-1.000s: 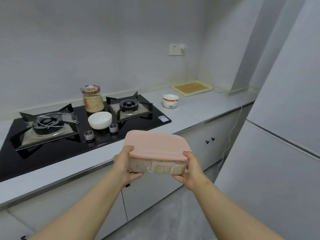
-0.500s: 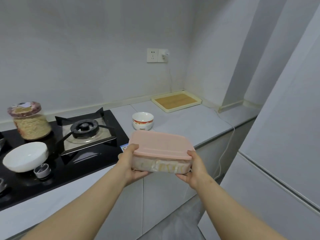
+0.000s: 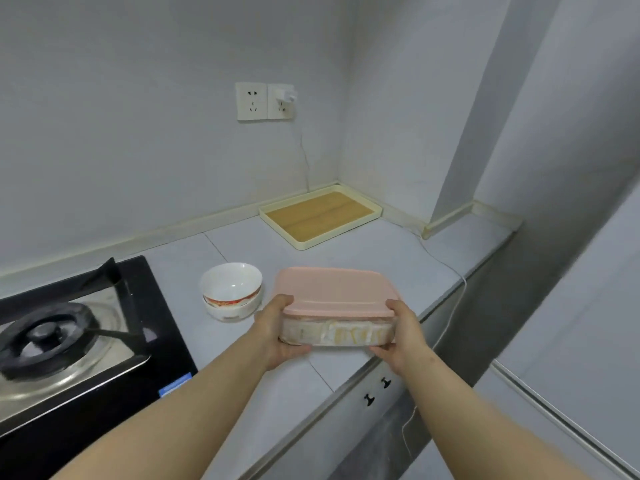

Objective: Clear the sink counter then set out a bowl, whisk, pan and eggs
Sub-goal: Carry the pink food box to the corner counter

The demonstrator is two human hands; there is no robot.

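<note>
while gripped endwise, lidded box (image 3: 332, 289) between left hand (image 3: 277, 329), right hand (image 3: 403, 332)

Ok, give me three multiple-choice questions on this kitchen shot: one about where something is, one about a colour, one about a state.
1. Where is the tray?
A on the floor
B at the back corner of the counter
C inside a cupboard
2. What colour is the lid of the box?
A pink
B green
C black
3. How is the box held?
A by one hand only
B it lies unheld
C by both hands

Answers: B, the tray lies where the walls meet; A, the lid is plainly pink; C, the left hand and right hand grip its ends.
</note>
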